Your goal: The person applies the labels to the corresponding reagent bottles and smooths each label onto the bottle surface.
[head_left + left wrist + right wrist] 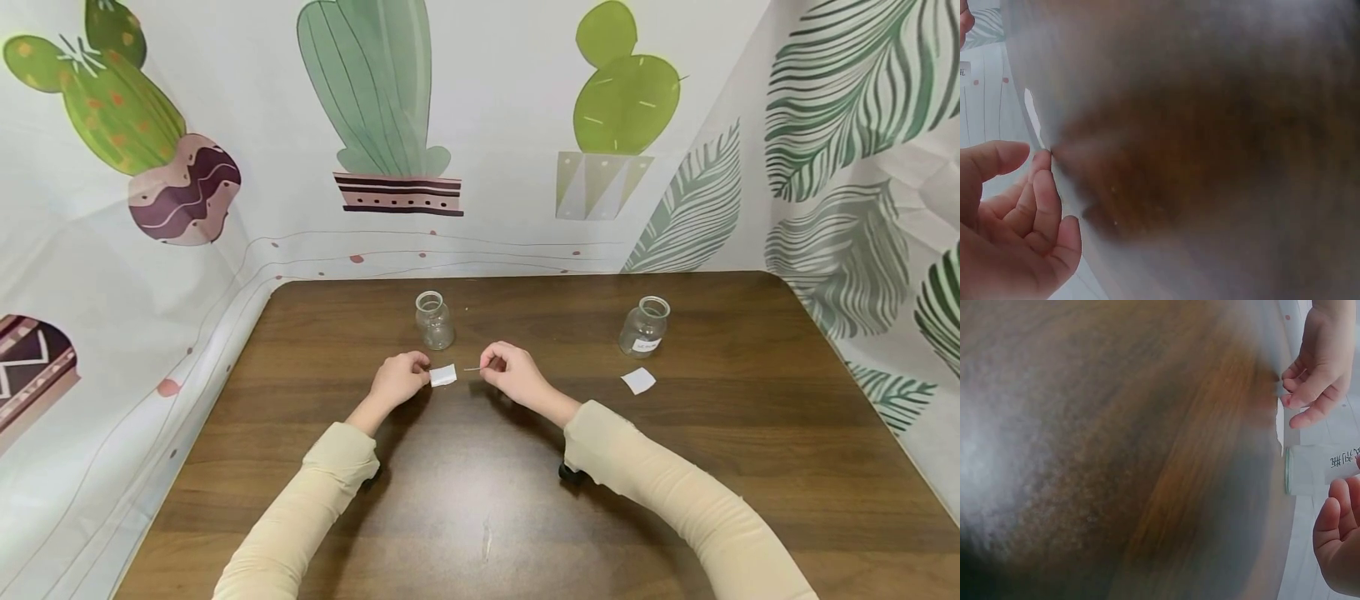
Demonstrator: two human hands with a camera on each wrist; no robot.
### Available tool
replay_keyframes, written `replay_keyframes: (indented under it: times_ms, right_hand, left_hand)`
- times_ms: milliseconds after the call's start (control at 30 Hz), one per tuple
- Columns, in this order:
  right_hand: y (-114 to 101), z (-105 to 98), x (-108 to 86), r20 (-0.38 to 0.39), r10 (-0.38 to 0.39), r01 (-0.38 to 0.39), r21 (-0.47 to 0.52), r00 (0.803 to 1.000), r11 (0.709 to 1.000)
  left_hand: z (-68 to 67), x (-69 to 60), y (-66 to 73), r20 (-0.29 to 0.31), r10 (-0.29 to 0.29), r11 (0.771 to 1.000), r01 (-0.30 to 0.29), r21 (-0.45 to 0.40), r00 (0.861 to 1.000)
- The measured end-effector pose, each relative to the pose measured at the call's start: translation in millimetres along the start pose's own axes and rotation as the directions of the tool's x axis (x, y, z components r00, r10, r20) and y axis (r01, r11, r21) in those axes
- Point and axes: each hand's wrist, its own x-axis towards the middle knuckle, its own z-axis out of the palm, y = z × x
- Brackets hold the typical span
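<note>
My left hand rests by the near-left edge of a small white paper piece, its fingertips at the paper. In the left wrist view the thumb stands apart from the forefinger, and the paper shows as a thin white sliver. My right hand pinches a thin, pale, stick-like piece just above the table, pointing left toward the paper. Its exact kind is too small to tell. A clear glass jar stands behind the paper; its label shows in the right wrist view.
A second glass jar, labelled, stands at the right, with another white paper piece in front of it. Both lie on a brown wooden table. A patterned cloth hangs behind the table and at its sides.
</note>
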Motion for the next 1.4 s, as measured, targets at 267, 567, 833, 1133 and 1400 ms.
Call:
replay_keyframes:
  times_ms: [267, 567, 833, 1133, 1400]
  right_hand:
    - [3, 4, 1.3, 0.018, 0.015, -0.015, 0.017, 1.0, 1.0]
    - [-3, 6, 2.0, 0.063, -0.008, 0.006, 0.029, 0.998, 1.0]
    - [-8, 8, 2.0, 0.096, -0.027, 0.021, 0.057, 0.995, 0.998]
    - [-3, 11, 10.2, 0.053, 0.031, -0.035, 0.076, 0.998, 0.996]
    - [-1, 22, 21.0, 0.113, 0.12, -0.13, 0.089, 0.986, 0.988]
  left_hand:
    - [-8.5, -10.2, 19.0, -0.161, 0.219, 0.972, -0.229, -0.046, 0.962]
    - [-5.0, -22.8, 44.8, -0.148, 0.467, 0.883, -0.453, 0.121, 0.872]
    - [-1.3, -24.3, 46.4, -0.2, 0.433, 0.9, -0.412, 0.142, 0.879]
    - [-3.0, -24.3, 30.7, -0.322, 0.283, 0.914, -0.355, -0.194, 0.904]
    - [-2.6, -25.2, 23.5, -0.318, 0.168, 0.907, -0.273, -0.321, 0.933]
